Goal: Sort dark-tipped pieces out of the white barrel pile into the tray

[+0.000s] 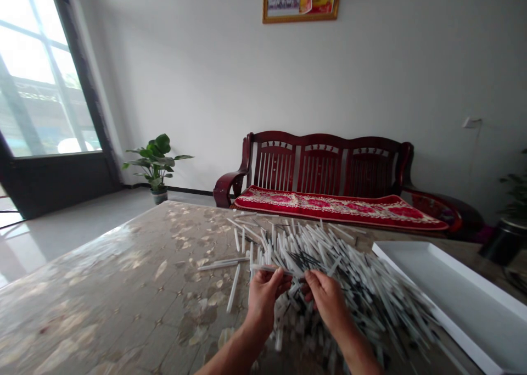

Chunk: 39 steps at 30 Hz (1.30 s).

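Note:
A large heap of thin white pens (pixel 349 276) with black parts lies on the patterned table (pixel 123 287). My left hand (pixel 263 298) and my right hand (pixel 325 298) are raised side by side over the near edge of the heap. Both have their fingers closed on one white pen (pixel 272 268), which lies level between them and sticks out past my left hand. A few loose pens (pixel 233 290) lie scattered on the table to the left of the heap.
A shallow white tray (pixel 461 292) lies on the table at the right. Beyond the table stand a dark wooden bench (pixel 329 169) with a red cushion, a potted plant (pixel 156 163) by the window, and another pot (pixel 504 240) at the far right.

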Each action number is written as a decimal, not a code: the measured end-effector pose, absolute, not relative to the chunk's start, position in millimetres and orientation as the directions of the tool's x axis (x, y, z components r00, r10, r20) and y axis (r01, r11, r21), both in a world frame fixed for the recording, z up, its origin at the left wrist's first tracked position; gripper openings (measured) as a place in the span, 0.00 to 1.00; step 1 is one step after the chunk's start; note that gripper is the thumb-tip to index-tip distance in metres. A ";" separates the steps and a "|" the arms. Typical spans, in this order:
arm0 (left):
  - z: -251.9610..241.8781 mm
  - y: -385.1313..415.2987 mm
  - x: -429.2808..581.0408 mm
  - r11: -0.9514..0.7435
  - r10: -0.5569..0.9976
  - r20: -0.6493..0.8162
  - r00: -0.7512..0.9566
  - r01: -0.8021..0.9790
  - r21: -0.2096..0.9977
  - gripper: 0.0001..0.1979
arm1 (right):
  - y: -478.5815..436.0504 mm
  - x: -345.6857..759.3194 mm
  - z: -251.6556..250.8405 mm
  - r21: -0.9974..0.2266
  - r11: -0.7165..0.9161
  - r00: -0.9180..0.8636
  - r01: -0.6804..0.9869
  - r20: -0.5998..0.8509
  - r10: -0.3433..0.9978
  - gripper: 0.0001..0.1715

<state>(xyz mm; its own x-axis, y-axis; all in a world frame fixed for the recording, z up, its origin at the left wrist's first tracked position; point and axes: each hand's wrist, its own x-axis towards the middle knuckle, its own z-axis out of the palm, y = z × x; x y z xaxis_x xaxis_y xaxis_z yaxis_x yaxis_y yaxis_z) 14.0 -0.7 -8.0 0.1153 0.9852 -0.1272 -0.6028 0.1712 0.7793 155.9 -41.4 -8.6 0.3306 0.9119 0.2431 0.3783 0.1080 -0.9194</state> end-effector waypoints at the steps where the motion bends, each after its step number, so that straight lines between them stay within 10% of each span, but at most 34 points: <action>1: -8.1 -0.8 14.2 0.170 0.985 -0.128 0.113 -0.602 0.780 0.22 | -41.2 155.4 -8.4 -0.921 0.101 0.332 0.378 0.236 0.913 0.26; 21: -9.8 6.3 10.6 0.186 0.982 -0.163 0.092 -0.587 0.788 0.21 | -42.2 173.8 1.8 -0.669 0.200 0.224 0.716 0.491 0.842 0.14; 28: 0.4 31.0 -20.1 -0.101 0.956 -0.073 -0.283 -0.552 0.827 0.20 | -39.2 200.4 -3.3 -0.750 0.041 0.529 0.661 0.503 0.684 0.21; 39: 7.8 4.6 4.4 0.190 0.970 -0.114 0.213 -0.382 0.904 0.23 | -46.5 133.0 -9.8 -0.578 0.287 0.271 0.764 0.691 0.671 0.12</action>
